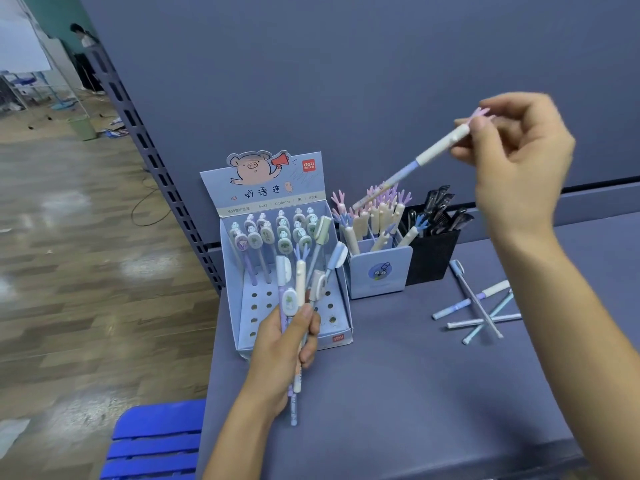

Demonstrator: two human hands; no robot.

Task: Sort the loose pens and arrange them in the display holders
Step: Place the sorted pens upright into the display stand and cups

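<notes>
Blue-grey counter (pixel 398 393) with box (pixel 266 192), holder (pixel 381 271), cup (pixel 433 258). Left hand (pixel 282 344) clamped round pen bundle (pixel 301 271) before the box; right hand (pixel 519 161) pinching one pen (pixel 426 154) by its cap, above the holder. Further loose pens (pixel 478 313) on counter, at right.

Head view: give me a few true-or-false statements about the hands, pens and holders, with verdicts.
1. The right hand pinches one pen near its top end. True.
2. The left hand is empty. False: it grips a bunch of pens.
3. Loose pens lie on the table. True.
4. Every hole in the pig box is filled. False: pens stand in the back rows, and the front holes are empty.
5. The black holder lies tipped over. False: it stands upright beside the blue holder.
</notes>
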